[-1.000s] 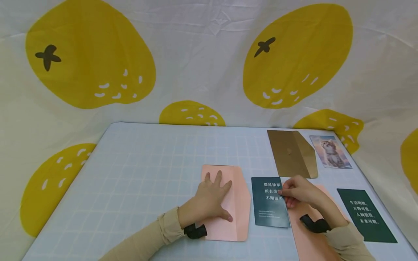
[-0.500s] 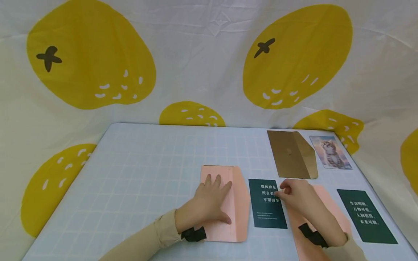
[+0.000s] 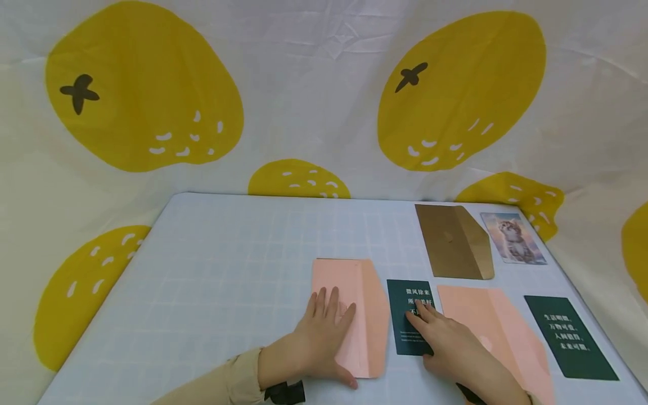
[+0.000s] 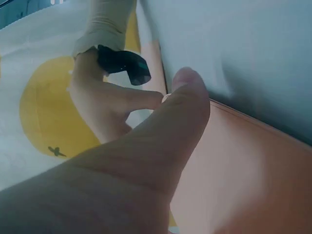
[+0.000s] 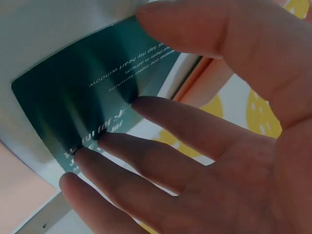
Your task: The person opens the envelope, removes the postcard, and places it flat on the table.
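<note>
Left hand (image 3: 320, 343), fingers spread, rests on a pale-pink paper envelope (image 3: 354, 343); right hand (image 3: 448, 340), fingers extended, touches a dark-green rectangular card (image 3: 405, 337) beside the flap edge (image 3: 377, 320) — neither grips; pale gridded tabletop (image 3: 228, 281) extends leftward.

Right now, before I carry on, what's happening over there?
A person's left hand rests on a pink envelope. Their right hand touches a green card lying between that envelope and a second pink envelope. Another green card, a brown envelope and a kitten picture lie untouched.
</note>
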A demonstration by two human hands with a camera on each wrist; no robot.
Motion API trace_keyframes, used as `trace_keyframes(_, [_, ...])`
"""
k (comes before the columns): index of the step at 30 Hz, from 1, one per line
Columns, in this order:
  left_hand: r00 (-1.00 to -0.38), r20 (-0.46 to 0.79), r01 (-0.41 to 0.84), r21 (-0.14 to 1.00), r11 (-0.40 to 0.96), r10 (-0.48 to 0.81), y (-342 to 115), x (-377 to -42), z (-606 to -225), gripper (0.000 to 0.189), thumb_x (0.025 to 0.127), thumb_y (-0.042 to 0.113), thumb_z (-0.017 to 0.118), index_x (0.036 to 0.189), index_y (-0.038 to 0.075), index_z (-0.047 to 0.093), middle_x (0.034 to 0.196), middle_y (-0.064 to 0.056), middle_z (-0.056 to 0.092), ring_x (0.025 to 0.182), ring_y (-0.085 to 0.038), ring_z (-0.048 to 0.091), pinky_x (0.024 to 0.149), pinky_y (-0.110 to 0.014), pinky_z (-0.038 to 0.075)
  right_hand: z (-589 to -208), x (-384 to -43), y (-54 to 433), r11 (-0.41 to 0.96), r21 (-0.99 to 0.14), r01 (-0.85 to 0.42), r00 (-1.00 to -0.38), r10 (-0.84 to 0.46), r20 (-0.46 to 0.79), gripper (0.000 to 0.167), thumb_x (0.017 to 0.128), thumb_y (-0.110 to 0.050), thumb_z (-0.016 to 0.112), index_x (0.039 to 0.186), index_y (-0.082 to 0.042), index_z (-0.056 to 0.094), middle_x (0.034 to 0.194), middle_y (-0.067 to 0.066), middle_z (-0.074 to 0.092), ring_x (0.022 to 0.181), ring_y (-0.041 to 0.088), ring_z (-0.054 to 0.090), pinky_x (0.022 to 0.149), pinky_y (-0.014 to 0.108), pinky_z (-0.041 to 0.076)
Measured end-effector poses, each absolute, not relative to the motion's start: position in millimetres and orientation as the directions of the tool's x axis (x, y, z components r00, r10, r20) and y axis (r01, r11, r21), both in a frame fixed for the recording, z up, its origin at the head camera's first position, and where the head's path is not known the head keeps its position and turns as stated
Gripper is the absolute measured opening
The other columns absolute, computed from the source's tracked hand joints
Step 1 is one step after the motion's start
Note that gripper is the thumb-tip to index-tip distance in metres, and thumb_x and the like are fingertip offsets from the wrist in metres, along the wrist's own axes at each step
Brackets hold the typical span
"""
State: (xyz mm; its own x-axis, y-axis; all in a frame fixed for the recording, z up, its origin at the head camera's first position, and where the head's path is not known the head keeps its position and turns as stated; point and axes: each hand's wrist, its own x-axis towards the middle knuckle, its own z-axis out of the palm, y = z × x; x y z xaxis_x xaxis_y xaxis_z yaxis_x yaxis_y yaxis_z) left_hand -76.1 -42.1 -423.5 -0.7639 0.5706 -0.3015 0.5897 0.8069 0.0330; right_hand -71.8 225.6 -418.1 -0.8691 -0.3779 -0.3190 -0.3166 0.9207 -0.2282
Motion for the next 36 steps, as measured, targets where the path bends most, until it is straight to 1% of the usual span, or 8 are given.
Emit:
trace_keyframes(4, [-0.767,-0.293,0.578,0.070,0.813,0.571,-48,-79,-431,0.123,0.066,0.090,0.058,0.159,0.017,0.022,0.162,-0.025,0.008,0.147,-0.047,0.009,0.116,-0.057,0.015,-419,-74,226,0.918,-0.233,-0.321,-0.871,-0.383,-0.309,0.072,0.070,-0.007,0.077,0.138,-0.001,0.055,0.148,0.030,0.042,0.133,0.047,0.043,0.089,0.061,0.047])
trace_keyframes(11, [-0.769,-0.274,0.586,0.060,0.808,0.578,-55,-86,-436,0.120,0.071,0.091,0.050,0.160,0.017,0.018,0.163,-0.025,0.004,0.147,-0.048,0.004,0.116,-0.057,0.014,-419,-80,228,0.916,-0.236,-0.326,-0.883,-0.384,-0.269,0.070,0.072,-0.011,0.079,0.138,-0.003,0.057,0.147,0.030,0.043,0.130,0.047,0.047,0.084,0.058,0.050])
trace_keyframes(16, [-0.771,-0.248,0.569,0.147,0.809,0.587,-63,-98,-438,0.114,0.076,0.086,0.051,0.160,0.015,0.019,0.162,-0.026,0.004,0.147,-0.049,0.003,0.115,-0.060,0.012,-419,-93,231,0.909,-0.257,-0.329,-0.889,-0.390,-0.240,0.068,0.075,-0.011,0.081,0.138,-0.005,0.057,0.147,0.029,0.043,0.123,0.048,0.053,0.083,0.057,0.051])
trace_keyframes(20, [-0.767,-0.235,0.555,0.225,0.801,0.597,-69,-111,-441,0.111,0.080,0.082,0.052,0.160,0.012,0.018,0.162,-0.028,0.001,0.147,-0.050,0.000,0.115,-0.062,0.012,-419,-105,233,0.901,-0.277,-0.334,-0.891,-0.398,-0.220,0.066,0.077,-0.010,0.078,0.139,-0.005,0.057,0.148,0.029,0.042,0.124,0.048,0.052,0.083,0.055,0.051])
trace_keyframes(27, [-0.768,-0.242,0.504,0.343,0.793,0.593,-74,-137,-446,0.106,0.084,0.075,0.055,0.160,0.013,0.015,0.162,-0.026,-0.007,0.147,-0.048,-0.011,0.114,-0.065,0.006,-424,-130,233,0.886,-0.322,-0.332,-0.892,-0.406,-0.198,0.064,0.080,-0.009,0.073,0.141,-0.004,0.054,0.151,0.029,0.036,0.132,0.049,0.044,0.088,0.055,0.049])
trace_keyframes(29, [-0.774,-0.247,0.489,0.353,0.798,0.583,-73,-143,-447,0.105,0.085,0.075,0.055,0.160,0.015,0.015,0.162,-0.025,-0.008,0.147,-0.048,-0.012,0.114,-0.065,0.005,-425,-136,234,0.877,-0.345,-0.334,-0.890,-0.414,-0.190,0.064,0.081,-0.008,0.071,0.142,-0.004,0.053,0.152,0.030,0.034,0.133,0.049,0.041,0.089,0.056,0.049])
trace_keyframes(32, [-0.782,-0.259,0.468,0.356,0.809,0.567,-70,-150,-447,0.103,0.084,0.075,0.055,0.161,0.019,0.015,0.163,-0.024,-0.008,0.146,-0.047,-0.014,0.114,-0.065,0.002,-427,-144,234,0.869,-0.369,-0.330,-0.892,-0.415,-0.179,0.064,0.082,-0.008,0.070,0.143,-0.003,0.052,0.154,0.029,0.032,0.136,0.049,0.038,0.095,0.058,0.045])
trace_keyframes(36, [-0.791,-0.270,0.453,0.346,0.822,0.550,-66,-159,-446,0.097,0.085,0.075,0.054,0.160,0.025,0.018,0.162,-0.025,-0.009,0.146,-0.048,-0.015,0.114,-0.065,-0.001,-429,-156,232,0.874,-0.372,-0.312,-0.898,-0.399,-0.186,0.064,0.083,-0.010,0.071,0.143,-0.004,0.052,0.154,0.030,0.031,0.137,0.051,0.035,0.100,0.062,0.040])
